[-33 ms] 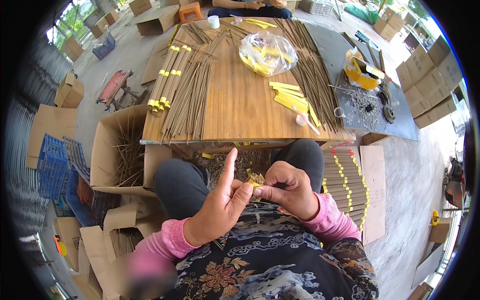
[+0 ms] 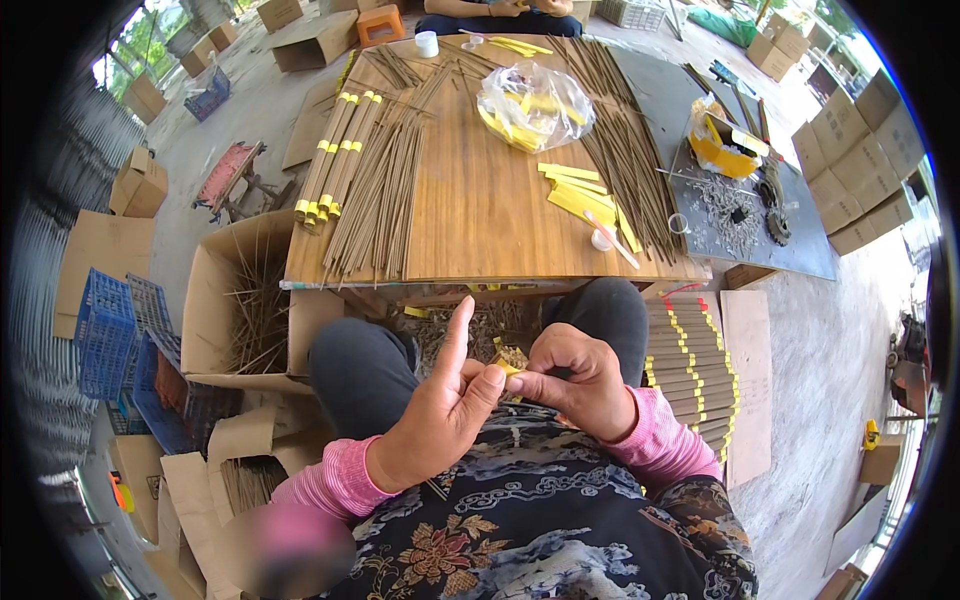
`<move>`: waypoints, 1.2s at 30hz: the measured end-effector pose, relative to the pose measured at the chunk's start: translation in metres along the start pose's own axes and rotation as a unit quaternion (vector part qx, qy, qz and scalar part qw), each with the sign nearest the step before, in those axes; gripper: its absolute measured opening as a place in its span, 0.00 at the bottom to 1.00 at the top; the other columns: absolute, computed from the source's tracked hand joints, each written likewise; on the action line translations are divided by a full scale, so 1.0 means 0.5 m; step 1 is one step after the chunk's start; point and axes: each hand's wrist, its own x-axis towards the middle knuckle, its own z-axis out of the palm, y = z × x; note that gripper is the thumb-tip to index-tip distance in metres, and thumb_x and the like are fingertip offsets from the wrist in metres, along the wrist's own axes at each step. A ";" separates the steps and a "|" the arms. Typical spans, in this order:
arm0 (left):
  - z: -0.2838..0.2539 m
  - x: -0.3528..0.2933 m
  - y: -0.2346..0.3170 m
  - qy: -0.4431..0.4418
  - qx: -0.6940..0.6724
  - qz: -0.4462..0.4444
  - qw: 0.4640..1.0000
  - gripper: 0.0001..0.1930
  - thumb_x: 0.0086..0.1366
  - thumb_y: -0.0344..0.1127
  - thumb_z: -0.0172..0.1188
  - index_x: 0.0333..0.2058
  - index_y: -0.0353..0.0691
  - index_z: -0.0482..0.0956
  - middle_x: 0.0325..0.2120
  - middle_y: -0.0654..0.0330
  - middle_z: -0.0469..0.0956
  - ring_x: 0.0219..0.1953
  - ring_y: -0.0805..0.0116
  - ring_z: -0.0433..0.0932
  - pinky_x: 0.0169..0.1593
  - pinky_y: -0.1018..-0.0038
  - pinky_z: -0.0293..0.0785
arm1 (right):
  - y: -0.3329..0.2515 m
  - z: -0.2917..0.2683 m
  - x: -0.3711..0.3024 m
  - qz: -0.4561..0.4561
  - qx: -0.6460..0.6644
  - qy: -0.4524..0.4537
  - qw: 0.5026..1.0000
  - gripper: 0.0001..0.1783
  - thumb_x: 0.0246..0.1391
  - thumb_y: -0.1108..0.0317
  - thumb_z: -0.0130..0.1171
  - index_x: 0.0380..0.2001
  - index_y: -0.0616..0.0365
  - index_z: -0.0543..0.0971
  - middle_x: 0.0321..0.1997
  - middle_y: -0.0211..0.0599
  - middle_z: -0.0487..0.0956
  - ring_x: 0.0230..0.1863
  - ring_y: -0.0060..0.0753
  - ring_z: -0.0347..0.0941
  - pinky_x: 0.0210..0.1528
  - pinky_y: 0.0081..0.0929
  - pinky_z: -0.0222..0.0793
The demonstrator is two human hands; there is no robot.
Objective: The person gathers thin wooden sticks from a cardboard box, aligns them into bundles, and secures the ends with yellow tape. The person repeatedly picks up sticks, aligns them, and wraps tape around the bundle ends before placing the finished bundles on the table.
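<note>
Over my lap, my left hand (image 2: 440, 398) and my right hand (image 2: 582, 380) meet at a bundle of brown incense sticks (image 2: 513, 356), which I see end-on. A yellow paper strip (image 2: 508, 369) lies around the near side of the bundle. My left thumb presses on the strip while the left index finger points up and away. The thumb and bent index finger of my right hand pinch the strip's right end. Most of the bundle's length is hidden below my hands.
The wooden table (image 2: 470, 220) ahead carries loose sticks (image 2: 380, 200), banded bundles (image 2: 340, 150), yellow strips (image 2: 580, 200), a plastic bag (image 2: 535, 105) and a small white pot (image 2: 602, 238). A carton of sticks (image 2: 235, 300) stands left; finished bundles (image 2: 690, 370) lie right. Another person (image 2: 500, 22) sits opposite.
</note>
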 end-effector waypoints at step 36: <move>0.016 -0.011 0.003 0.061 0.046 0.016 0.997 0.34 0.65 0.30 0.44 0.60 0.33 0.32 0.23 0.60 0.73 0.26 0.78 0.70 0.35 0.81 0.67 | -0.024 0.022 -0.016 0.075 0.013 -0.040 0.996 0.12 0.52 0.65 0.55 0.34 0.64 0.73 0.29 0.37 0.73 0.29 0.28 0.69 0.32 0.22 0.65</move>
